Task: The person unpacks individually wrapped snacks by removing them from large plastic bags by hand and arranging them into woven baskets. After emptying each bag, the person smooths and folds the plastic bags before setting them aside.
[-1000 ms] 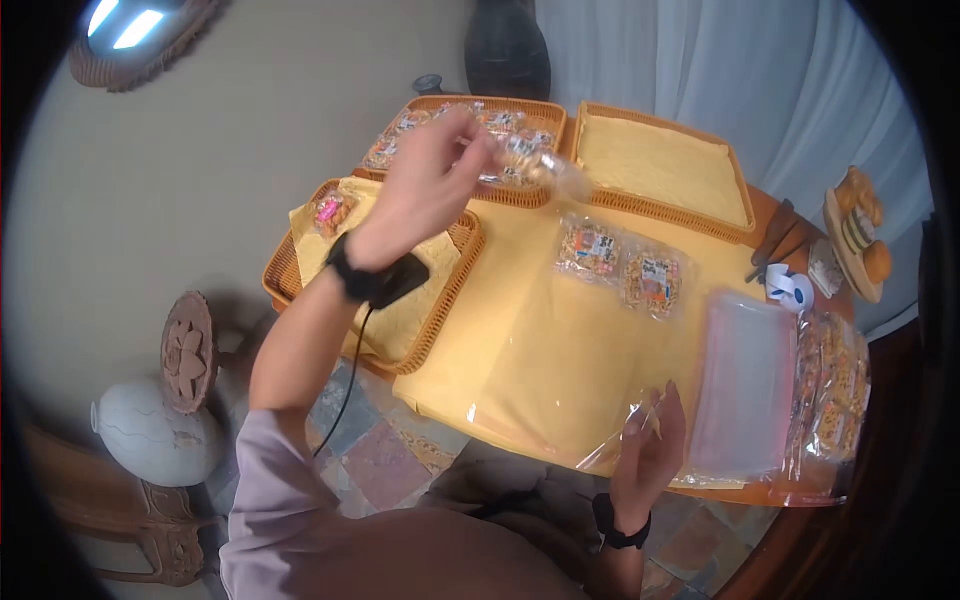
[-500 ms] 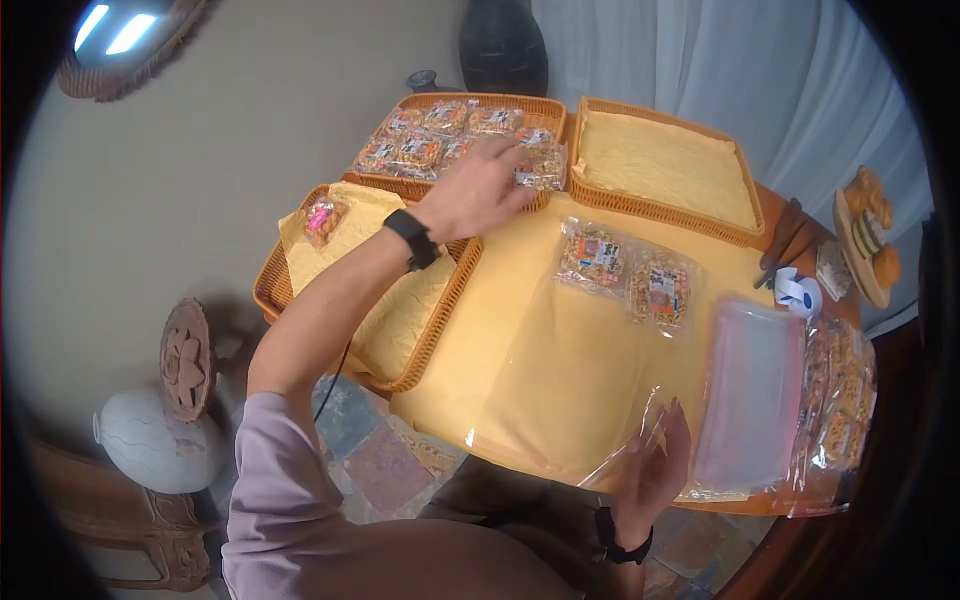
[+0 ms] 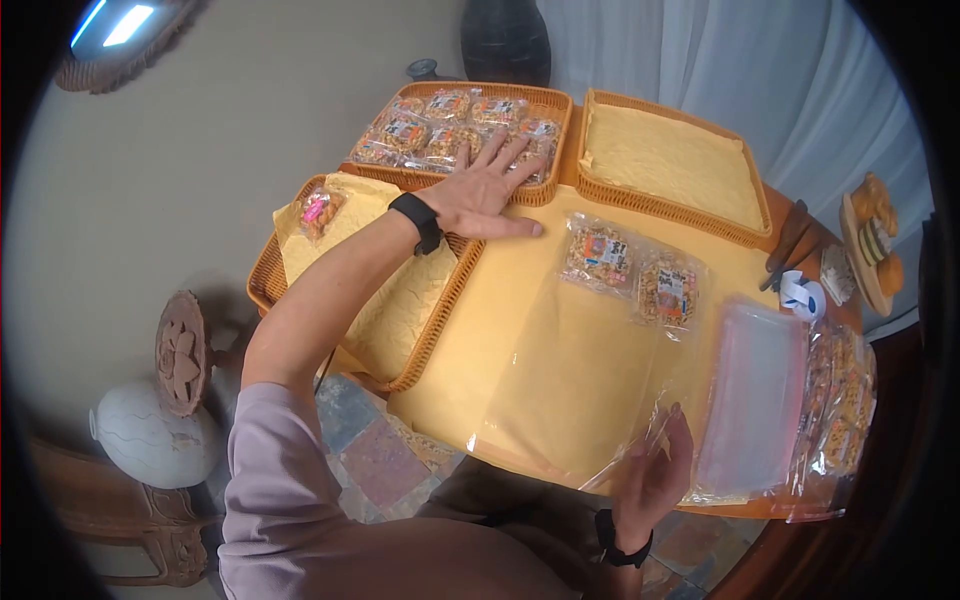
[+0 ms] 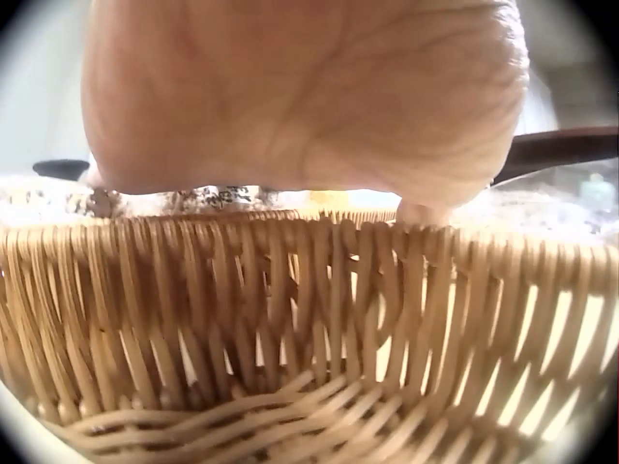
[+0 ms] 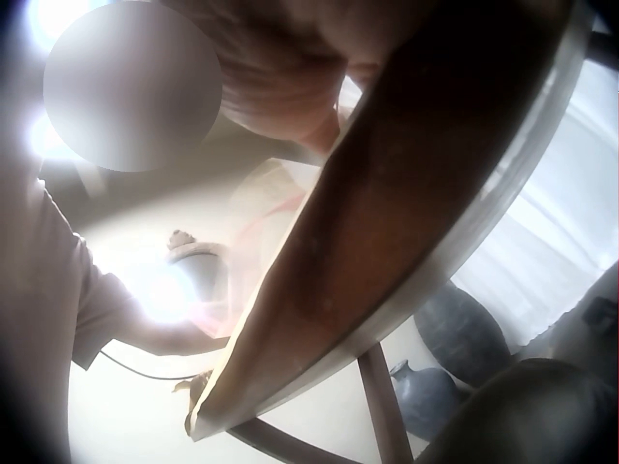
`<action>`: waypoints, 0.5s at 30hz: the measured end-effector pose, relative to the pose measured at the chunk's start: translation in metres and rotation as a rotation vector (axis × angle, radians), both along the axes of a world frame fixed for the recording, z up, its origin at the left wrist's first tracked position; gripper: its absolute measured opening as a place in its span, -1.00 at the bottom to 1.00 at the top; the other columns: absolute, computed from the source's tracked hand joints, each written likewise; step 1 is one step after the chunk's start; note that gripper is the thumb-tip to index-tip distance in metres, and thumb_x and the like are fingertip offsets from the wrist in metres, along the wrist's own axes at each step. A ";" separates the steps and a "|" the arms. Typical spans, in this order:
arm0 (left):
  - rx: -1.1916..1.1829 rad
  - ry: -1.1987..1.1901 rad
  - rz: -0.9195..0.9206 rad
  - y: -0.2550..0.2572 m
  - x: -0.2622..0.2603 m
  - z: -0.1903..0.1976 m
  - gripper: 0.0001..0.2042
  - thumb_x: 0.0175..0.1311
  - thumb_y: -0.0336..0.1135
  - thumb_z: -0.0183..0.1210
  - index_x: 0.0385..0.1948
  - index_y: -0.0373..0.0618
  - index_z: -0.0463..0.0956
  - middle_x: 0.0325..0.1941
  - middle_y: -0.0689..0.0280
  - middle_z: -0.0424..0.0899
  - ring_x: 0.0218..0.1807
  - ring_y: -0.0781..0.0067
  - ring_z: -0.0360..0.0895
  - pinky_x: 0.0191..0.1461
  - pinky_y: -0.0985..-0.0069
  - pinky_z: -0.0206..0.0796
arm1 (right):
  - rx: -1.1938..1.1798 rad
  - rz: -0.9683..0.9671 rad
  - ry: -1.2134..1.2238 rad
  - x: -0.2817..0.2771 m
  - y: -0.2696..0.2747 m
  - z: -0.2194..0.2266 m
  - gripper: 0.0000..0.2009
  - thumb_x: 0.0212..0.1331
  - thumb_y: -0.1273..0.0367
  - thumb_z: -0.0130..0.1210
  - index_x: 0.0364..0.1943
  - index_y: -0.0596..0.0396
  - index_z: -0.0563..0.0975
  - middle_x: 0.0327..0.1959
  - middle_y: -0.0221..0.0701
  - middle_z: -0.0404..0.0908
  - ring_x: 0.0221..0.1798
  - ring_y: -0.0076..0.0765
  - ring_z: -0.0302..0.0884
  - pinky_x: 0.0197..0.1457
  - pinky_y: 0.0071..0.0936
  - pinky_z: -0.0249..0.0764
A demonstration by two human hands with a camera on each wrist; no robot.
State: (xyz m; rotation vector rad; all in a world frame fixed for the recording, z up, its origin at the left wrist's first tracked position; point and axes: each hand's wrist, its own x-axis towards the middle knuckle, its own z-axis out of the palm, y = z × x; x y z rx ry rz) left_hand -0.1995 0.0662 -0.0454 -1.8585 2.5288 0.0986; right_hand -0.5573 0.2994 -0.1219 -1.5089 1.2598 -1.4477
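My left hand [image 3: 482,198] reaches over the front rim of the far wicker basket [image 3: 562,120], its fingers spread across wrapped snack packets [image 3: 403,132]. Its palm hangs just above the woven wall [image 4: 290,290] in the left wrist view. Down at the table's front edge, my right hand [image 3: 655,475] pinches the open end of a large clear plastic bag [image 3: 570,390]. The bag lies flat on the yellow cloth, with two snack packets [image 3: 598,255] side by side at its far end. The right wrist view has the right hand [image 5: 280,87] above the table edge.
A cloth-lined wicker basket [image 3: 400,320] at left holds one pink-labelled packet [image 3: 320,210]. Another lined basket [image 3: 670,160] stands at back right. On the right lie a stack of clear bags [image 3: 750,400], filled bags [image 3: 840,400], a tape roll [image 3: 800,295] and a bread board [image 3: 865,250].
My left hand, which carried a packet in the air, has lowered to the far basket and now has spread fingers over the packets there. The right hand stays at the bag's end.
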 end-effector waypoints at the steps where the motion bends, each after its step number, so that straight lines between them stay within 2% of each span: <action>1: 0.002 0.000 0.001 0.001 -0.001 -0.001 0.04 0.21 0.48 0.06 0.62 0.03 -0.07 0.71 -0.03 -0.18 0.72 -0.17 -0.44 0.66 -0.33 -0.54 | -0.001 -0.005 -0.005 0.001 0.000 0.000 -0.48 0.32 0.60 0.08 0.37 0.39 0.32 0.42 -0.01 0.37 0.49 0.00 0.33 0.56 -0.12 0.20; 4: 0.006 0.028 0.005 0.002 0.000 0.002 0.06 0.20 0.48 0.06 0.63 0.03 -0.12 0.72 -0.03 -0.21 0.72 -0.16 -0.45 0.67 -0.28 -0.56 | -0.005 -0.015 -0.006 0.002 0.000 0.002 -0.49 0.32 0.60 0.08 0.36 0.39 0.32 0.41 -0.01 0.37 0.48 0.00 0.33 0.56 -0.13 0.21; 6: 0.058 0.197 -0.028 0.003 0.003 0.009 0.06 0.22 0.51 0.00 0.63 0.00 -0.11 0.72 -0.06 -0.21 0.72 -0.16 -0.45 0.68 -0.23 -0.53 | -0.006 -0.012 -0.002 0.002 -0.001 0.002 -0.49 0.32 0.60 0.07 0.36 0.39 0.32 0.41 -0.01 0.37 0.48 0.00 0.34 0.56 -0.13 0.21; 7: 0.056 0.197 -0.023 0.002 0.005 0.011 0.06 0.22 0.51 0.00 0.63 0.00 -0.11 0.72 -0.06 -0.21 0.72 -0.16 -0.45 0.68 -0.23 -0.53 | -0.003 -0.014 -0.004 0.002 -0.001 0.002 -0.49 0.32 0.60 0.07 0.36 0.39 0.32 0.41 -0.01 0.38 0.48 -0.01 0.34 0.55 -0.13 0.21; 10: -0.023 0.192 0.079 -0.010 0.021 0.018 0.04 0.26 0.53 -0.08 0.63 -0.02 -0.10 0.71 -0.07 -0.20 0.72 -0.16 -0.45 0.69 -0.19 -0.54 | 0.006 -0.017 -0.015 0.004 -0.001 0.002 -0.50 0.33 0.59 0.08 0.36 0.39 0.32 0.41 0.00 0.39 0.47 -0.01 0.35 0.55 -0.13 0.22; 12: -0.133 0.126 0.379 -0.022 0.047 0.020 0.00 0.32 0.54 -0.19 0.63 -0.01 -0.11 0.72 -0.07 -0.22 0.72 -0.16 -0.45 0.68 -0.21 -0.57 | 0.011 -0.016 -0.021 0.004 -0.002 0.003 -0.50 0.34 0.58 0.08 0.37 0.39 0.32 0.40 0.00 0.39 0.46 -0.01 0.36 0.54 -0.14 0.22; 13: -0.134 0.125 0.381 -0.024 0.058 0.021 0.00 0.32 0.54 -0.19 0.63 -0.01 -0.11 0.72 -0.07 -0.22 0.72 -0.16 -0.45 0.68 -0.21 -0.57 | 0.013 -0.017 -0.018 0.004 -0.002 0.003 -0.49 0.34 0.58 0.08 0.37 0.39 0.32 0.40 -0.01 0.40 0.46 -0.01 0.36 0.54 -0.14 0.22; 15: -0.120 0.048 0.522 -0.026 0.073 0.020 0.02 0.31 0.57 -0.26 0.63 -0.05 -0.09 0.71 -0.07 -0.17 0.72 -0.20 -0.42 0.67 -0.22 -0.60 | 0.013 -0.015 -0.014 0.003 -0.002 0.002 -0.49 0.34 0.58 0.08 0.37 0.39 0.32 0.40 -0.01 0.40 0.46 -0.02 0.36 0.53 -0.14 0.23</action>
